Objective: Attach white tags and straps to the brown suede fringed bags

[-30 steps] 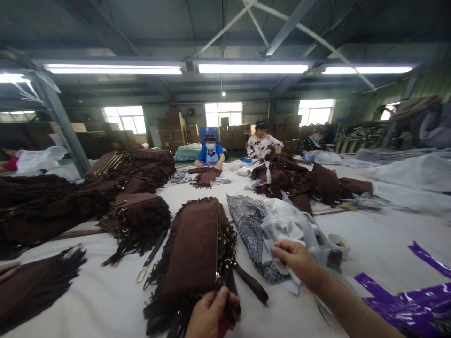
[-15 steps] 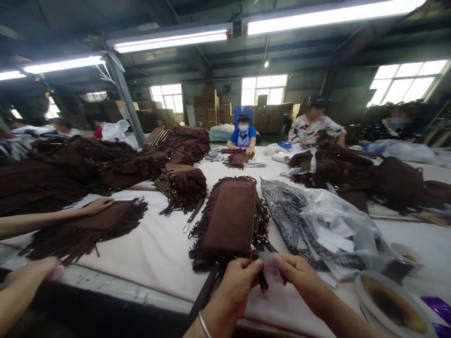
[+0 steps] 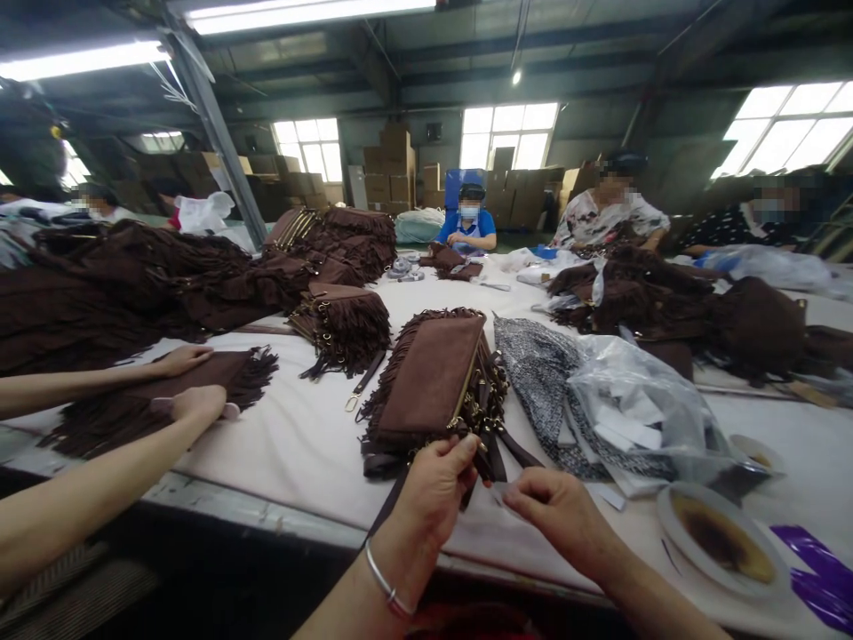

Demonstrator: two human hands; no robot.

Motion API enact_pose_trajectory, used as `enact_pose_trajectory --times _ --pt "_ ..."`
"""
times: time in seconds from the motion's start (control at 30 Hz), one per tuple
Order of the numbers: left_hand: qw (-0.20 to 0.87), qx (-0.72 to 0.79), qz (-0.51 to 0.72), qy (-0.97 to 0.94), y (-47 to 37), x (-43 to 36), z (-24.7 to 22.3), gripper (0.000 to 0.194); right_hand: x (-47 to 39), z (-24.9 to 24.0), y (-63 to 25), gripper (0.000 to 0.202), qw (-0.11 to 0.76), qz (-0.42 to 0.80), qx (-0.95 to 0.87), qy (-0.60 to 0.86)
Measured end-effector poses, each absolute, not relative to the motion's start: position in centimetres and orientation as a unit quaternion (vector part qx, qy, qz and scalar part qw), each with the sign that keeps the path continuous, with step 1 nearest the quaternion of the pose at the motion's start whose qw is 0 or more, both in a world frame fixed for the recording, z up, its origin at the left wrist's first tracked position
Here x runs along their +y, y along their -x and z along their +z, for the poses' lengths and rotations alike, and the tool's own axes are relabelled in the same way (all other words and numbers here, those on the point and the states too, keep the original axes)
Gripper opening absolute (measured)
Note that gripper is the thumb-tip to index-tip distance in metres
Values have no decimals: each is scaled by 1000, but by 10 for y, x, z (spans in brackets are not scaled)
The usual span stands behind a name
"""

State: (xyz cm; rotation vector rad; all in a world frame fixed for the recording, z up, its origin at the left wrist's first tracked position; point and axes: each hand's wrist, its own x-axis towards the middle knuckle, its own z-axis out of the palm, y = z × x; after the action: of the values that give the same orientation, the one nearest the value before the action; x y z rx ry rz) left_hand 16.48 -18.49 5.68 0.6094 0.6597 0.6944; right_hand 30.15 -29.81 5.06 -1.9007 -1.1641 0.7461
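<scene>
Head: brown fringed bag [image 3: 426, 378], gold zip [image 3: 469, 387]; left grip [image 3: 436, 484] pinches bag, right grip [image 3: 556, 511] slip [image 3: 497, 492]

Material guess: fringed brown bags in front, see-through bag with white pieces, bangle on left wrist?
Fringed brown bags: probably suede or faux suede; matte, soft-looking face, can't tell which.
See-through bag: thin, glossy plastic film, likely; crinkled, with highlights and white pieces showing through.
Bangle: likely polished metal; smooth, silvery shine.

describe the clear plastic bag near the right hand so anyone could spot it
On the white table, find the brown fringed bags by the left hand. Right of them, by the speckled grey cloth, lies the clear plastic bag. Unlike both, it is see-through, with white slips inside.
</scene>
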Motion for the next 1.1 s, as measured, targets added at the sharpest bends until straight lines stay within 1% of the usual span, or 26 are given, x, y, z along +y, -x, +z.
enact_pose_trajectory --times 0.13,0.27,0.53,0.67,0.8,0.87,0.93,1.1 --pt "843 323 345 -257 -170 -191 61 35 -298 51 -296 27 397 308 -450 738" --pt "848 325 336 -252 -170 -193 60 35 -297 51 -296 26 412 325 -444 726" --pt "834 335 333 -285 -168 -193 49 36 -293 50 -297 23 435 349 -436 706" --pt "826 344 325 -306 -169 -195 44 36 -287 52 -298 23 440 342 -438 705" --pt "827 343 315 -315 -163 -199 41 43 -275 54 -297 25 446 331 -443 704" --pt "835 342 311 -300 -156 -201 40 45 -269 56 -296 27 447 335 -432 708" --pt "844 341 314 -270 -149 -201 39 43 -263 59 -295 29 447 341 -424 710" --pt "848 342 361 -184 -146 -195 43 40 -254 66 -293 30 438 325 -445 710"
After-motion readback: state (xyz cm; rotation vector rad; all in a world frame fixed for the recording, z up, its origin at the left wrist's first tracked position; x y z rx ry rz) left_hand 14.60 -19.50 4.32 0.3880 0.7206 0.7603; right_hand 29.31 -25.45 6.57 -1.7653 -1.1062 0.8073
